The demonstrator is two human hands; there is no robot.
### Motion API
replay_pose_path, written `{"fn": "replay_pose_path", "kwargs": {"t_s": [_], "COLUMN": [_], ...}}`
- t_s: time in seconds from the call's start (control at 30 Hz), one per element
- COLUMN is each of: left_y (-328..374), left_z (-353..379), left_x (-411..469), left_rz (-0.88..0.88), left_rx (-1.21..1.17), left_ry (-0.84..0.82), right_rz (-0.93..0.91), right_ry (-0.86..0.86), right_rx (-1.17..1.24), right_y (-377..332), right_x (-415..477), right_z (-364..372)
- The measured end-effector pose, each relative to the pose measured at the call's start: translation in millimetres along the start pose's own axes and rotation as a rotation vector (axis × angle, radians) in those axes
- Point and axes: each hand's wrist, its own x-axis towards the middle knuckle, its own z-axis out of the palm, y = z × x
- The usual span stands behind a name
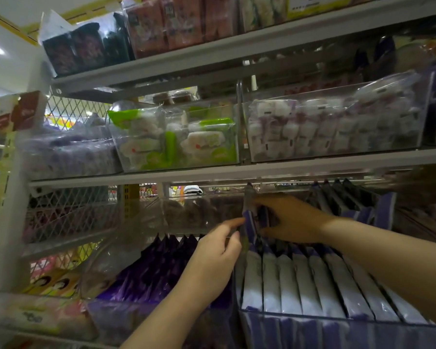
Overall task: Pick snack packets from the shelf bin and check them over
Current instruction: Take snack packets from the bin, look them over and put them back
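Note:
A purple snack packet [250, 220] stands upright at the left end of a row of purple-and-white packets [312, 280] in a clear shelf bin [300, 328]. My right hand [291, 219] grips this packet from the right, fingers curled round its upper part. My left hand [215, 255] reaches in from below left with its index finger touching the packet's left edge; its other fingers are loosely bent and hold nothing. A second clear bin of darker purple packets [161, 268] sits to the left.
The shelf above carries clear bins of green-and-white packs [176, 139] and white-and-pink packs [332, 127]. Its grey shelf edge [212, 173] runs just above my hands. A wire mesh side panel [68, 215] closes the left. More dark packets [347, 197] stand behind my right hand.

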Motion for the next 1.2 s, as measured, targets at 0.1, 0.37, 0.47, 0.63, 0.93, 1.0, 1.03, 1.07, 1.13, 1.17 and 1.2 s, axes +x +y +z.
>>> {"fn": "replay_pose_path", "kwargs": {"t_s": [0.1,0.37,0.47,0.63,0.93,1.0,1.03,1.07,1.13,1.17,1.2], "left_y": [0,3,3,4,4,4,4,5,9,12,14], "left_z": [0,0,0,-1,-1,-1,0,0,-1,-1,-2], "left_x": [-1,-2,-2,-2,-2,-1,0,0,2,3,5], "left_rz": [0.0,-0.018,-0.031,-0.022,-0.005,-0.002,0.0,0.0,0.024,0.053,0.088], "left_rx": [-0.014,0.023,0.042,0.05,0.054,0.067,0.078,0.1,0.189,0.256,0.338], "left_ry": [0.005,0.001,0.003,-0.002,0.005,0.011,0.011,0.007,-0.001,-0.003,-0.006], "right_rz": [0.098,0.067,0.048,0.081,0.234,0.276,0.293,0.309,0.329,0.33,0.326], "right_ry": [0.012,-0.389,-0.425,-0.444,-0.105,0.005,0.059,0.103,0.174,0.198,0.212], "right_rx": [-0.039,-0.421,-0.455,-0.536,-0.469,-0.436,-0.419,-0.394,-0.324,-0.285,-0.253], "right_y": [0,-7,-9,-10,4,6,6,6,4,4,3], "right_x": [-5,-16,-10,-2,-5,-6,-8,-10,-15,-17,-19], "right_z": [-14,-16,-11,-5,-11,-16,-18,-19,-20,-20,-19]}}
